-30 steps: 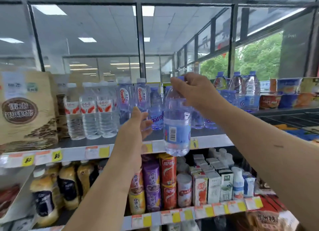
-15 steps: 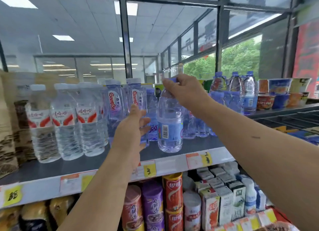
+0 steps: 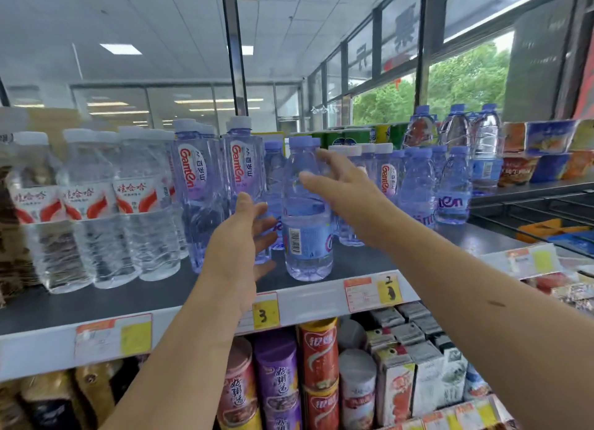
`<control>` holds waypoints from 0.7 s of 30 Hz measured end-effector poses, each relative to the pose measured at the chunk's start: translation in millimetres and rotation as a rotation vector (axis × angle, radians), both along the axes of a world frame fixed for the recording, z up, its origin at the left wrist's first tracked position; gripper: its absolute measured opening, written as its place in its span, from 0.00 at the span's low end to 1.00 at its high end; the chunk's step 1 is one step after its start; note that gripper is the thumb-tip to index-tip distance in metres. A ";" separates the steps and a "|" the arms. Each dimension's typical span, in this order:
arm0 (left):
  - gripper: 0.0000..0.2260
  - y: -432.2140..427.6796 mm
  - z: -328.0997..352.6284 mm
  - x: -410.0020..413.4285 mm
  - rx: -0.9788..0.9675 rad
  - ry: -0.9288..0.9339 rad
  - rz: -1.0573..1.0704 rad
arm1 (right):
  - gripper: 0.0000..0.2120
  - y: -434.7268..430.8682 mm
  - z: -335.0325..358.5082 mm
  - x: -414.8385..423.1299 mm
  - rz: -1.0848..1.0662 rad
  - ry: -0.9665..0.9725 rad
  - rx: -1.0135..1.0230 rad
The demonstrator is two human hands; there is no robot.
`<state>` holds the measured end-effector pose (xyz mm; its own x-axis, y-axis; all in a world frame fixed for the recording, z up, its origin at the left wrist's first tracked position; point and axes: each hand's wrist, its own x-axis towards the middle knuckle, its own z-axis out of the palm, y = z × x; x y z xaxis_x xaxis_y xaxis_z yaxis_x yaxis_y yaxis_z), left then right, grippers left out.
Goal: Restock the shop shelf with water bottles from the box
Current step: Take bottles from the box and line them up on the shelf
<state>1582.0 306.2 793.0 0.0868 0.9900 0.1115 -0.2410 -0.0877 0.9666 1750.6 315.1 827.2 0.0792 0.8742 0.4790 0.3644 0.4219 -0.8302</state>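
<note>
A small water bottle with a pale blue cap and a blue label stands upright near the front of the dark top shelf. My right hand hovers just beside its upper part, fingers spread and straight, holding nothing. My left hand reaches in from below, its fingers against the bottles just left of the small bottle; whether they curl round one is hidden. Tall Ganten bottles stand behind that hand. The box is out of view.
Clear bottles with red and white labels fill the shelf's left side. More small blue bottles and large jugs stand to the right, then instant noodle cups. Cans and drink cartons fill the lower shelf.
My right hand has let go of the small bottle's cap and opened; the bottle now stands on the shelf. The view has moved closer and slightly left.
</note>
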 end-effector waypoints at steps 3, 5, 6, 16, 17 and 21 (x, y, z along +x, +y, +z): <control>0.24 -3.2 -1.4 1.8 0.006 0.013 0.028 | 0.27 -5.8 -32.9 18.3 0.289 0.106 -0.318; 0.24 -6.6 -1.4 4.3 0.012 0.014 0.042 | 0.25 -4.5 -45.0 22.9 0.297 0.089 -0.348; 0.25 -8.3 -1.4 5.7 0.012 0.014 0.047 | 0.25 -6.1 -46.1 22.1 0.260 0.056 -0.315; 0.24 -21.6 -0.4 20.3 0.014 -0.054 0.037 | 0.29 -10.1 -48.8 18.9 0.139 -0.125 -0.197; 0.24 -21.6 -0.4 21.7 0.018 -0.060 0.031 | 0.31 -8.7 -49.8 18.2 0.108 -0.134 -0.186; 0.24 -17.4 -0.3 23.4 0.025 -0.067 0.028 | 0.50 -7.8 -55.0 18.1 0.079 -0.160 -0.193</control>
